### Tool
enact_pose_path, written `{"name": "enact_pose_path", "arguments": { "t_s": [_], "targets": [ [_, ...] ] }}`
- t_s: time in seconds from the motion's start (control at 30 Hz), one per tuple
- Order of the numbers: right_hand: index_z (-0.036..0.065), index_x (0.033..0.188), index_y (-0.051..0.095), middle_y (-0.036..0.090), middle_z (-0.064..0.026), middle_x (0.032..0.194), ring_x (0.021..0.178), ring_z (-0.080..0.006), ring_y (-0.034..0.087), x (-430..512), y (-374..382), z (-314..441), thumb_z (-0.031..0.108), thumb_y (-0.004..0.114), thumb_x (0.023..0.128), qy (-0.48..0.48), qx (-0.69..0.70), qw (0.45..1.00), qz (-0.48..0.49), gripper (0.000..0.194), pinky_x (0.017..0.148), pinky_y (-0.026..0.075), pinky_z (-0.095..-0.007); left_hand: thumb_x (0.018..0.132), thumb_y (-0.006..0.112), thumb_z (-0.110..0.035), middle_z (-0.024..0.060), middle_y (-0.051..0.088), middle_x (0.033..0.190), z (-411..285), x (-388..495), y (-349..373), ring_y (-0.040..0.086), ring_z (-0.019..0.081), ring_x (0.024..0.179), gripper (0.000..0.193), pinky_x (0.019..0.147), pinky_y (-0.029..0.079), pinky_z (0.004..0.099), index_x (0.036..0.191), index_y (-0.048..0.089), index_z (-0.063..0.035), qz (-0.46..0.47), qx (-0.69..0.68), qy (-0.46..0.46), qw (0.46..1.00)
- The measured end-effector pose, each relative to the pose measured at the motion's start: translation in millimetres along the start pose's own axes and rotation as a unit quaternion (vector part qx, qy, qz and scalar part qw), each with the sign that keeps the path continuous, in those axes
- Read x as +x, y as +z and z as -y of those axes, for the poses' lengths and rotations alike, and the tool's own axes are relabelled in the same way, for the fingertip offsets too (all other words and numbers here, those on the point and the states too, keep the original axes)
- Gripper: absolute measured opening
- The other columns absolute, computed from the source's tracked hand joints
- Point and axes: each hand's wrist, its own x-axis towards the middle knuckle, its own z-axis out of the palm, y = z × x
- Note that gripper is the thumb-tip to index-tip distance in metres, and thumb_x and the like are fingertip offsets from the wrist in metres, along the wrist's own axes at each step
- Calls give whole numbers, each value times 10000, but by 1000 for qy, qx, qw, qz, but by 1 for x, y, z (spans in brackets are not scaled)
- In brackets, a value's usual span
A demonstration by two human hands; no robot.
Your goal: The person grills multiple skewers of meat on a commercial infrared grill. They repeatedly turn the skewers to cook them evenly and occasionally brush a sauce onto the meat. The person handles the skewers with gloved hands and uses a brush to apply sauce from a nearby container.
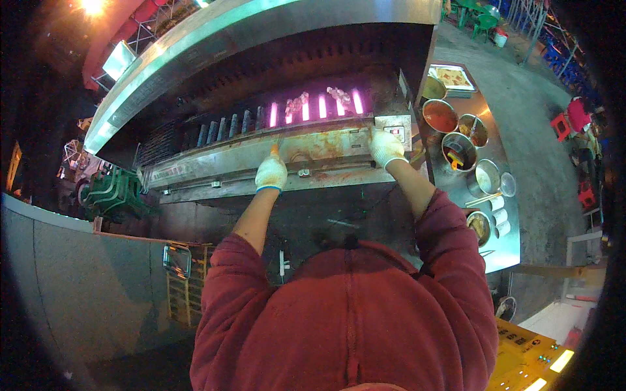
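Both hands wear white knitted gloves. My left hand (271, 172) is at the front edge of a long steel grill (318, 146), its fingers closed around something thin, perhaps skewer ends, beside an orange-tipped finger or handle. My right hand (387, 146) rests by the grill's control panel (394, 132), near the front rim; what it holds, if anything, cannot be made out. Over the glowing pink heating tubes (322, 106) lie two bunches of skewered meat, one left (297, 103) and one right (339, 96). To the left, the tubes are dark.
A steel side table (501, 244) at the right bears a pot of red seasoning (440, 116), a pot with a yellow-handled tool (458, 151), white cups (500, 216) and a tray (452, 78). The grill's hood (274, 14) arches overhead. Green stacked chairs (115, 190) stand at the left.
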Motion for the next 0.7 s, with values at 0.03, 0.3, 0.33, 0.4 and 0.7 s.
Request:
{"name": "enact_pose_path", "arguments": {
  "t_s": [0.03, 0.3, 0.33, 0.4, 0.7],
  "targets": [
    [75, 1029, 672, 701, -172, 1056, 926, -346, 696, -3, -3, 0, 215, 479, 926, -2, 46, 999, -8, 260, 777, 556, -449, 939, 485, -243, 236, 667, 946, 3, 1, 6, 660, 397, 896, 486, 769, 524, 495, 1400, 458, -90, -34, -26, 15, 999],
    [71, 1037, 627, 493, 9, 612, 377, -105, 367, -7, 35, 0, 262, 544, 965, 230, 687, 665, 182, 221, 331, 277, -272, 993, 514, -198, -54, 333, 622, -5, -15, 14, 278, 65, 438, 59, 372, 224, 229, 942, 492, -180, 224, -807, -153, 525],
    [82, 1061, 608, 470, 31, 603, 381, -82, 353, -18, 28, 6, 260, 532, 985, 189, 721, 641, 183, 207, 338, 258, -245, 1009, 478, -169, -52, 303, 623, 3, -12, 22, 276, 77, 446, 96, 371, 220, 220, 917, 456, -159, 253, -839, -168, 451],
    [98, 913, 607, 473, 12, 581, 380, -107, 365, -13, 41, 10, 342, 587, 939, 183, 748, 613, 175, 246, 331, 268, -271, 1015, 473, -183, -49, 296, 631, 8, -11, 30, 265, 80, 452, 83, 373, 220, 222, 941, 477, -144, 299, -875, -167, 343],
    [136, 708, 515, 447, 11, 541, 411, -124, 392, 29, 31, 35, 343, 586, 946, 197, 751, 593, 212, 324, 351, 296, -291, 1024, 475, -308, -60, 216, 570, 17, 47, 36, 223, 76, 437, 390, 379, 196, 243, 689, 352, -152, 390, -875, -164, 235]
  ]
}}
